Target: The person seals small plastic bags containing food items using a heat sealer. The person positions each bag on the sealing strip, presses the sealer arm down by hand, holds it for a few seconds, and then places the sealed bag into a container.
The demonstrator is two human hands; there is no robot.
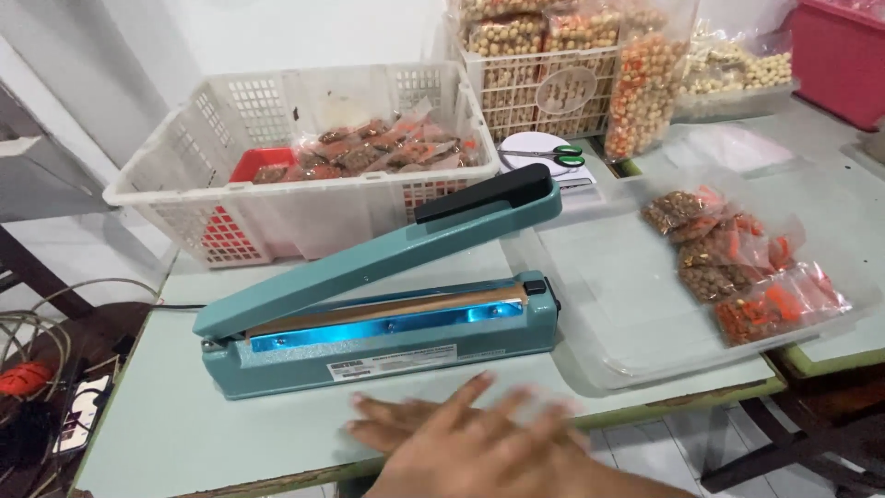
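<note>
From the head camera, your hands (479,443) lie flat and blurred on the pale green tabletop (184,424) just in front of the teal heat sealer (387,323), fingers spread and holding nothing; they overlap so closely that you cannot tell left from right. The sealer's arm (387,254) stands raised, its black grip (484,194) up at the far end, and no bag lies across the sealing strip, so the machine sits idle between packets. Judging by how things lie, part of the work looks done: sealed-looking packets of brown and orange snacks (369,148) rest in the white plastic basket (184,198) behind the sealer, and more small packets (737,267) are heaped on a clear plastic tray (627,323) at your right. Whether those are closed yet cannot be told. Further back, a second basket (544,92) holds large bags of pale round snacks (645,83), which suggests stock left to pack; green-handled scissors (553,152) lie on a white scale beside it. The tabletop edge is chipped, a white wall rises behind, a pink crate (839,55) stands at far right, and cables (37,350) tangle down at the left.
</note>
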